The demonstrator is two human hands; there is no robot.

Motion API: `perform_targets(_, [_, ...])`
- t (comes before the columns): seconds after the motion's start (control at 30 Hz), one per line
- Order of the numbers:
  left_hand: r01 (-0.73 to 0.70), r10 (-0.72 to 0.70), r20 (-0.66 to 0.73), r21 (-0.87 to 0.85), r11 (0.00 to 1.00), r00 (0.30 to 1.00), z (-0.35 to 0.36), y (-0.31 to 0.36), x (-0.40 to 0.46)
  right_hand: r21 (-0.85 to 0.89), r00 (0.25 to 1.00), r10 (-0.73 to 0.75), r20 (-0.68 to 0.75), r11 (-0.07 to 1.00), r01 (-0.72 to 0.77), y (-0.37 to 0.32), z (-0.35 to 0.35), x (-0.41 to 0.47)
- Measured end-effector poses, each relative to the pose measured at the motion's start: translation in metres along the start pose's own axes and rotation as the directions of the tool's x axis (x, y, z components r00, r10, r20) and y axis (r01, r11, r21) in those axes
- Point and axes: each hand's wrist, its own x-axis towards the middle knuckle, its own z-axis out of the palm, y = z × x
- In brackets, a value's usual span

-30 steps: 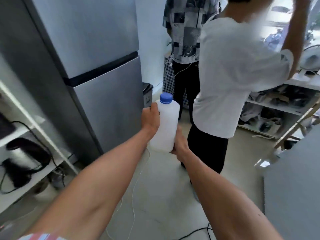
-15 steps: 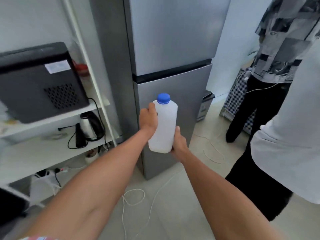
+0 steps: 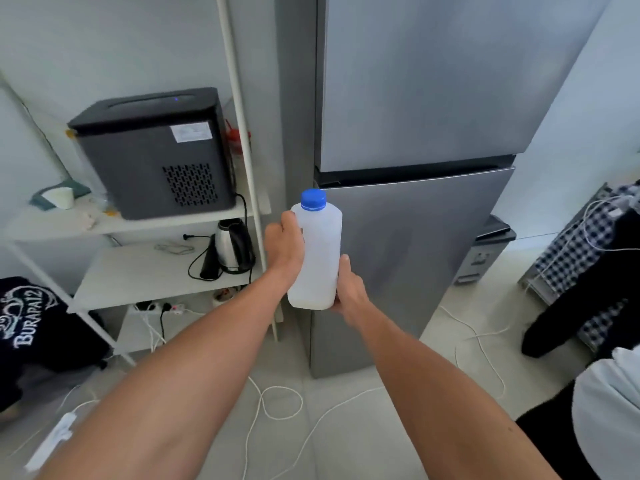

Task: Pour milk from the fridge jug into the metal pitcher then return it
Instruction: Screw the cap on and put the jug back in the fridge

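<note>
Jug [image 3: 317, 258] upright in both hands (fridge [image 3: 415, 133] doors shut) before fridge.

One head-worn wide-angle view looks forward and down along both forearms, facing the closed fridge [image 3: 415, 168] from near, with shelves [image 3: 156, 271] at left and floor [image 3: 346, 427] below.

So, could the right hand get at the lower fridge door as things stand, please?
Probably not yet: the right hand supports the milk jug from below, with the left hand on its side. The lower fridge door, shut, stands just behind with nothing between.
</note>
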Motion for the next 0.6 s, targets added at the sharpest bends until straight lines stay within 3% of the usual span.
perform_targets(0.07, [-0.001,0.001,-0.030,0.000,1.000,1.000,-0.002,-0.001,0.006,-0.094,0.996,-0.071,-0.058,0.993,0.066,-0.013,0.000,0.007])
perform_targets(0.13, [0.004,-0.004,-0.038,-0.002,1.000,0.999,-0.006,-0.001,0.012,-0.185,0.955,-0.255,-0.151,0.956,0.226,-0.038,-0.002,0.011])
perform_targets(0.23, [0.002,-0.003,-0.039,-0.019,1.000,0.999,-0.012,0.000,0.022,-0.353,0.796,-0.575,-0.186,0.796,0.492,-0.089,0.002,0.017])
perform_targets(0.3, [0.005,-0.006,-0.046,-0.025,1.000,0.999,-0.015,0.000,0.029,-0.443,0.734,-0.664,-0.141,0.706,0.553,-0.124,0.008,0.025])
perform_targets(0.5, [0.004,-0.005,-0.041,-0.020,1.000,0.999,-0.024,0.001,0.045,-0.702,0.813,-0.583,-0.004,0.581,0.413,-0.172,0.018,0.046])
perform_targets(0.6, [0.019,-0.020,-0.048,-0.016,1.000,0.999,-0.025,0.000,0.051,-0.702,0.825,-0.563,-0.046,0.606,0.374,-0.173,0.015,0.052])
